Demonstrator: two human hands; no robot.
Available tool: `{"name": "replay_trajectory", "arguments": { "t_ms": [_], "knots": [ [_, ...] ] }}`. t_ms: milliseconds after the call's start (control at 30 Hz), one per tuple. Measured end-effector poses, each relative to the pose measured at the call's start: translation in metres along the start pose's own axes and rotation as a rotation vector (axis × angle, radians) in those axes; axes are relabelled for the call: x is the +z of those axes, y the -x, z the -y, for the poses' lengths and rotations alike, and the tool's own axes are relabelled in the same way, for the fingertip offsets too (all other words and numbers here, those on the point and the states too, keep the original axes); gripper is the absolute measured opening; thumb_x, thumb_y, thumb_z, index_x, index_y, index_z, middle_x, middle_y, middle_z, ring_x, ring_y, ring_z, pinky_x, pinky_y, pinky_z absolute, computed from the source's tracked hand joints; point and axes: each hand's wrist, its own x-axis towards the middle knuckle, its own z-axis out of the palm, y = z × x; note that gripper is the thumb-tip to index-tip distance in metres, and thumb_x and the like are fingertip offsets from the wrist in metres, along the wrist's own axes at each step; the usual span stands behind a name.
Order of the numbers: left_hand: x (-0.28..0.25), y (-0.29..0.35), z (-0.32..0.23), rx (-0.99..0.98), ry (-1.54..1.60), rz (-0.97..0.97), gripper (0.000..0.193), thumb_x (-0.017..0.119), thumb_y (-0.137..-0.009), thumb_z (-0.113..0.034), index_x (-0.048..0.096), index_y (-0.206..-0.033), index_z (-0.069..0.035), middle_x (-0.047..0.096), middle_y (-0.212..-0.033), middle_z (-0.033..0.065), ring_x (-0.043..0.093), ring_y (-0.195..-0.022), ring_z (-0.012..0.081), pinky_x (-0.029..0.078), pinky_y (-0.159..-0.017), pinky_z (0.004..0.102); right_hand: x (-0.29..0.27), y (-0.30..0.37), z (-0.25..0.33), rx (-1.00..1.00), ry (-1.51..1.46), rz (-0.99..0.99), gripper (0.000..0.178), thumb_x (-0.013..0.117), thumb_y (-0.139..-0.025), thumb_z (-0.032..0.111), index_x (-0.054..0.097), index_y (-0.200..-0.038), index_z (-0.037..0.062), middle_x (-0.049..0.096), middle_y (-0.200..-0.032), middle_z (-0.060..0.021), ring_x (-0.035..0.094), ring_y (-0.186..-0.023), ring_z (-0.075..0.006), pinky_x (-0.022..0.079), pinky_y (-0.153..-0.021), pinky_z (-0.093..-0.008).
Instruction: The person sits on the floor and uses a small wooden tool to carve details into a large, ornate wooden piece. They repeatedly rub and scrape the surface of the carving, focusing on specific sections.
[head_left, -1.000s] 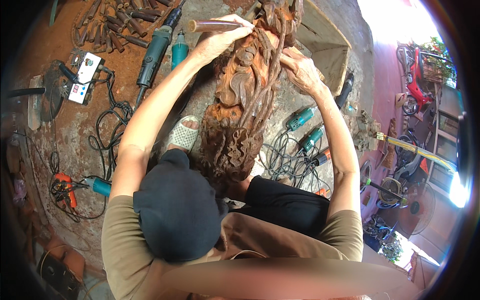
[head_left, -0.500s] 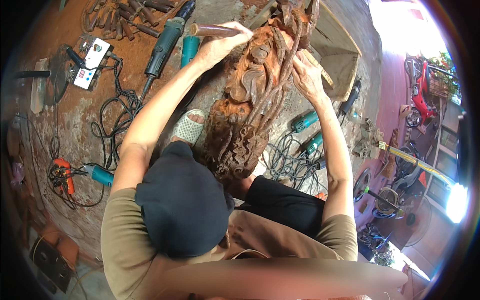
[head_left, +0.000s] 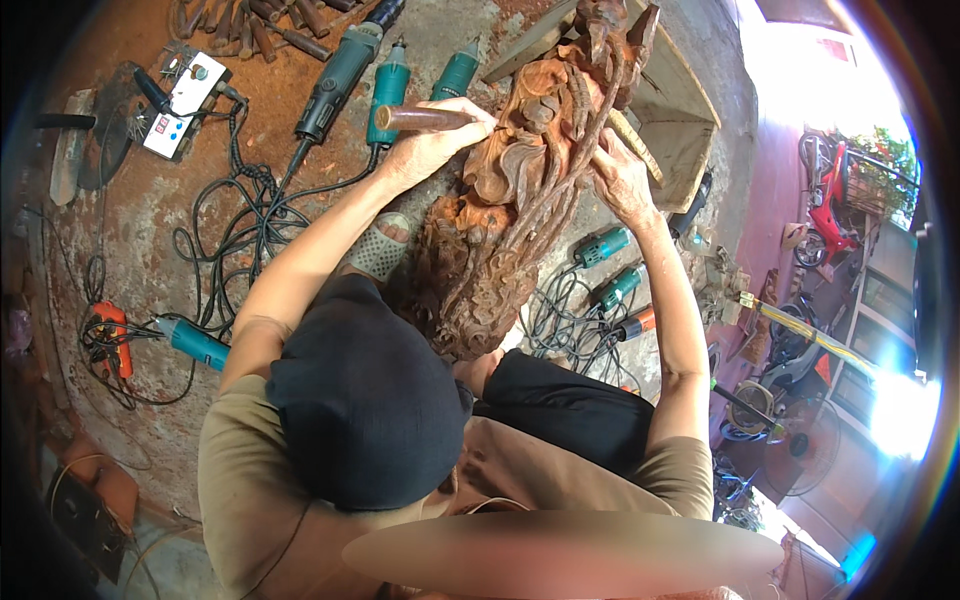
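A brown wood carving point(head_left: 490, 175) with deep swirls and long raised strands leans away from me, its near end between my legs. My left hand point(head_left: 430, 145) is closed around a chisel point(head_left: 425, 119) by its brown wooden handle. The handle points left, and the blade is hidden by my fingers and the carving's left side. My right hand point(head_left: 625, 180) presses on the carving's right side with bent fingers, partly hidden by the strands.
Behind the carving stands a wooden box point(head_left: 675, 150). Green power tools point(head_left: 390, 90) and a large grinder point(head_left: 340, 80) lie to the left, with tangled black cords point(head_left: 265, 200) and a white control box point(head_left: 187, 105). More green tools point(head_left: 602, 247) lie right; wooden-handled chisels point(head_left: 245, 25) are piled far left.
My left hand and the chisel have come nearer to me along the carving's left side. My right hand has also shifted slightly nearer. The view has moved a little, showing more green tools.
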Motion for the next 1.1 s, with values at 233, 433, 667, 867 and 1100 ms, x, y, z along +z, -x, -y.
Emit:
{"name": "replay_trajectory", "arguments": {
  "t_ms": [233,433,667,867,1100],
  "knots": [
    [0.008,-0.015,0.003,0.059,0.006,-0.086,0.014,0.065,-0.092,-0.013,0.068,-0.102,-0.004,0.069,-0.111,0.009,0.064,-0.102,0.0147,0.05,-0.091,0.0287,0.003,-0.003,0.009,0.039,-0.074,-0.055,0.036,0.061,-0.08,0.001,0.061,-0.115,0.0123,0.056,-0.111,-0.0112,0.063,-0.092,-0.0312,0.054,-0.075,-0.039],
    [0.002,-0.001,-0.009,-0.039,-0.069,0.041,0.012,0.063,-0.093,-0.014,0.067,-0.094,-0.003,0.07,-0.099,0.0038,0.064,-0.091,0.0084,0.05,-0.076,0.0201,0.006,0.003,0.009,0.098,-0.101,-0.02,0.04,0.059,-0.078,-0.002,0.06,-0.116,0.0117,0.055,-0.111,-0.0108,0.063,-0.092,-0.032,0.054,-0.075,-0.0398],
    [0.021,-0.022,0.002,0.148,-0.058,-0.182,0.012,0.067,-0.092,-0.021,0.07,-0.098,-0.011,0.071,-0.096,0.001,0.067,-0.08,0.0072,0.055,-0.068,0.0244,-0.001,-0.001,0.015,0.07,-0.079,-0.001,0.042,0.059,-0.078,0.0,0.058,-0.118,0.0112,0.054,-0.112,-0.0121,0.062,-0.098,-0.0327,0.054,-0.081,-0.0402],
    [0.013,-0.009,-0.011,-0.071,0.094,-0.05,0.017,0.063,-0.094,-0.016,0.068,-0.101,-0.001,0.069,-0.105,0.0086,0.063,-0.102,0.0143,0.048,-0.094,0.0304,0.002,0.009,0.013,0.116,-0.065,0.079,0.043,0.058,-0.08,0.003,0.054,-0.122,0.0115,0.052,-0.113,-0.0117,0.061,-0.1,-0.031,0.054,-0.082,-0.0396],
    [0.022,-0.034,-0.012,0.074,0.126,-0.093,0.02,0.066,-0.093,-0.02,0.068,-0.108,-0.007,0.068,-0.11,0.0038,0.062,-0.104,0.0117,0.047,-0.095,0.0287,-0.003,0.001,0.006,-0.006,-0.04,0.054,0.033,0.059,-0.083,0.007,0.055,-0.116,0.0106,0.052,-0.112,-0.0127,0.061,-0.096,-0.0343,0.052,-0.082,-0.0429]
  ]
}}
